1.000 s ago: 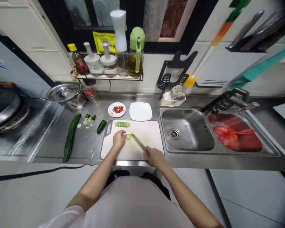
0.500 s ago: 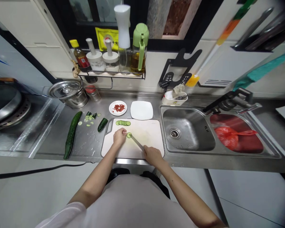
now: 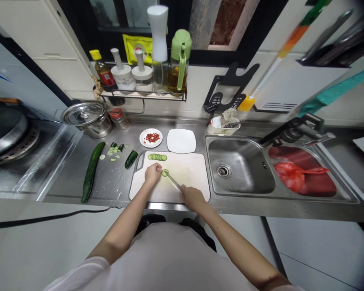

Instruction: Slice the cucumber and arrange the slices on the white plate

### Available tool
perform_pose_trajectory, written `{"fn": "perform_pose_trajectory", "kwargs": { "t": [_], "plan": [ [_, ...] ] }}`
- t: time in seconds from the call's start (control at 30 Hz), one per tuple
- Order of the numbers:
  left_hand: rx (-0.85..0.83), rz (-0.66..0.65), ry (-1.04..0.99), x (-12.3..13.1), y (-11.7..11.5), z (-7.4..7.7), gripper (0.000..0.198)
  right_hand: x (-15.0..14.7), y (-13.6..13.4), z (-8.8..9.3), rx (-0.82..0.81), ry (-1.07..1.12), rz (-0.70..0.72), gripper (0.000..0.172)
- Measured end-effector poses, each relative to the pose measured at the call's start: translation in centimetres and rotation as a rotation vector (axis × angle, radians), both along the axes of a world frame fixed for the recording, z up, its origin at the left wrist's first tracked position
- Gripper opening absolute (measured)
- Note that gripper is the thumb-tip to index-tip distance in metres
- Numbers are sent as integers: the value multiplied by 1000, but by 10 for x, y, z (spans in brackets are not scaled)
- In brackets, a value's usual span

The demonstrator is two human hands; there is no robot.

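Observation:
My right hand (image 3: 193,198) is closed around the handle of a knife (image 3: 175,182), whose blade points up and left across the white cutting board (image 3: 148,190). The blade's tip meets a round cucumber slice (image 3: 165,173). At that slice's left edge, the curled fingers of my left hand (image 3: 152,173) pinch it. A row of overlapping cucumber slices (image 3: 157,157) lies along the board's upper left. Left of the board rests a short cucumber piece (image 3: 131,159), then small cut bits (image 3: 113,150) and a whole cucumber (image 3: 92,171).
Behind the board stand a small plate with red bits (image 3: 142,143) and a square white plate (image 3: 181,140). A double sink (image 3: 242,169) is to the right, with a red bag (image 3: 291,176) in it. A lidded pot (image 3: 92,121) and a wok (image 3: 6,133) are at left.
My right hand has shifted slightly left along with the knife. The slice and my left hand stay nearly in place.

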State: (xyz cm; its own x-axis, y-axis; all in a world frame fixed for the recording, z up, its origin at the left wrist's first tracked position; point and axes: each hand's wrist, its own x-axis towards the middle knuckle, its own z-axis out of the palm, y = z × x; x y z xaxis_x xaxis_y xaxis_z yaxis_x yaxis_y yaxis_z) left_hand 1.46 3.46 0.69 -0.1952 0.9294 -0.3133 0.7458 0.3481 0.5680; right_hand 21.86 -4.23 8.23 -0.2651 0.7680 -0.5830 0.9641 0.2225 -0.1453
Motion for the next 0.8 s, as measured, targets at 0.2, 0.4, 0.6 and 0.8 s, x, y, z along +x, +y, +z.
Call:
{"fn": "perform_pose_trajectory", "kwargs": {
  "t": [0.2,0.4,0.6,0.8],
  "plan": [
    [13,-4,1,0,1,-2,17,-3,4,0,5,4,9,28],
    [0,-4,-4,-1,2,-1,17,-6,4,3,12,-4,6,27],
    [-5,-7,-13,-1,2,1,17,-7,5,3,6,-10,19,27],
    [-5,-9,-4,0,1,3,15,-7,3,0,55,1,24,27]
  ]
}}
